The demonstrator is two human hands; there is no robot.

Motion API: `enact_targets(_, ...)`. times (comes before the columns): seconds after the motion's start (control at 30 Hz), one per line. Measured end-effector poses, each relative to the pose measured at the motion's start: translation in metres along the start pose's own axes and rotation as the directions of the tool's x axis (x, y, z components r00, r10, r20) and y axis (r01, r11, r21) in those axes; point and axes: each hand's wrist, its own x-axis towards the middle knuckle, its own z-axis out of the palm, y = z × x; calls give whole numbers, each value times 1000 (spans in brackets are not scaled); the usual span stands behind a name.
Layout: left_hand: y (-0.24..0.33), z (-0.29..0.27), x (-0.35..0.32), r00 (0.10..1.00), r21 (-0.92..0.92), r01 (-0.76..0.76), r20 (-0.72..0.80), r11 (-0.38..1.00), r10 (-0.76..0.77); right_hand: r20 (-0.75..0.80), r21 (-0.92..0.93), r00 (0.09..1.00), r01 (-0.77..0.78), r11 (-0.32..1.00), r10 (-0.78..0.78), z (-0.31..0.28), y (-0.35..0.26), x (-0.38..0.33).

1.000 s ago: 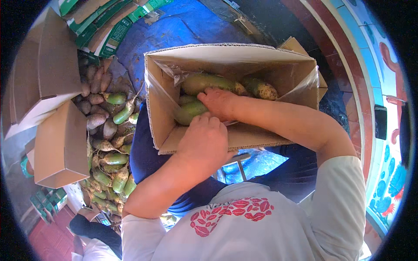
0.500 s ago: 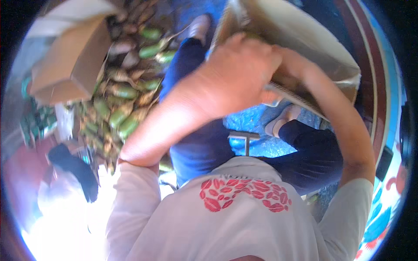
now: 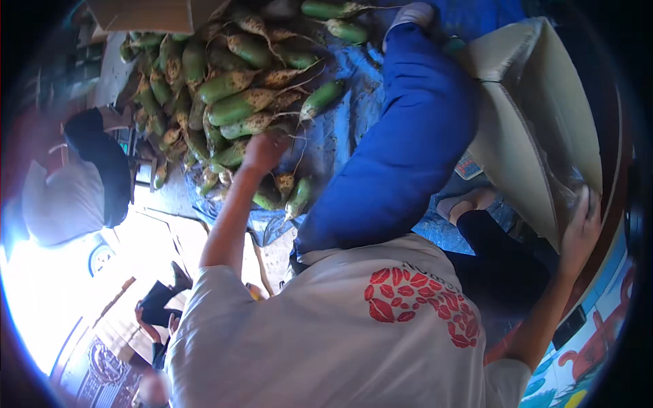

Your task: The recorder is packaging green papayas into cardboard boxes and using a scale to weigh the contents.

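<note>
"Root vegetable, long and green with a soil-stained, tapering pale end (image 3: 246,126): where does it lie from the bent leg in blue trousers (image 3: 418,136)?"

"Left of the leg, within the heap of similar green roots (image 3: 194,61). The bare left hand (image 3: 267,151) is much the nearer one, just beside that tapering end."

"Which way does its long axis run?"

"Roughly crosswise, tapering end toward the leg, so most of the green body lies beyond the fingers, on the side away from the leg."

"Are those fingers closed on it?"

"I cannot tell (blur and shadow swallow the tips)."

"And the bare right hand (image 3: 583,228)?"

"Well apart, right of the leg, against the tilted, open brown cardboard box (image 3: 500,149). Its fingers stretch out along the rim; whether the thumb pinches the wall, I cannot tell."
</note>
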Motion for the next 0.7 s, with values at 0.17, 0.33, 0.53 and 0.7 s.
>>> enact_targets(0.17, -76, 94, -54, 918, 174, 195, 313, 965, -242, -13, 105, 979, -203, 973, 206, 14, 17, -29)
enact_targets(0.33, -90, 160, -90, 948, 214, 134, 257, 968, -188, -158, -37, 976, -157, 987, 149, 21, -1, -28)
enact_targets(0.53, -87, 203, -59, 927, 309, 234, 214, 922, -307, -109, -73, 990, -98, 992, 90, 24, -8, -26)
enact_targets(0.7, -60, 219, -53, 859, 449, 378, 155, 810, -487, -90, -74, 990, -116, 991, 109, 18, -23, -26)
